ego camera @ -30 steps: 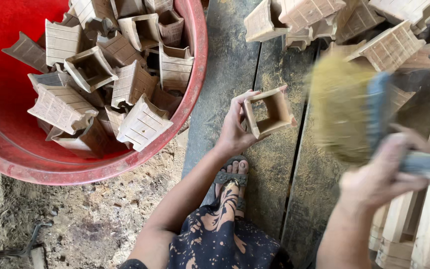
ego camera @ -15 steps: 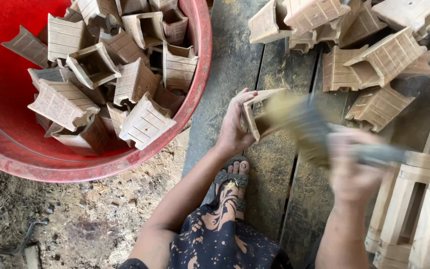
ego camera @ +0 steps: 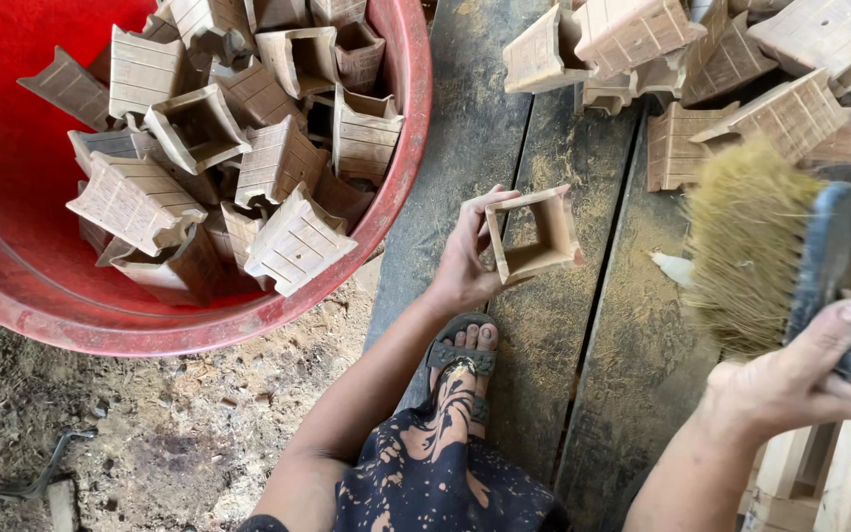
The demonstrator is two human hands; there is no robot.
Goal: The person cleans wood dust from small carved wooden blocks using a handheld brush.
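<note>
The left hand (ego camera: pixel 465 264) is gripping a small square wooden box (ego camera: pixel 534 236) (open side facing up) just right of the red tub (ego camera: pixel 386 212) full of similar boxes, while the right hand (ego camera: pixel 800 379), farther right of the tub, is clenching a bristle brush (ego camera: pixel 765 246) held apart from the box.

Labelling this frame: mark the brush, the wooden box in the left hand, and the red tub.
brush (ego camera: pixel 752 246), head view, middle of its yellowish bristles.
wooden box (ego camera: pixel 556 234), head view, its right wall.
red tub (ego camera: pixel 408 118), head view, right side of its rim.
</note>
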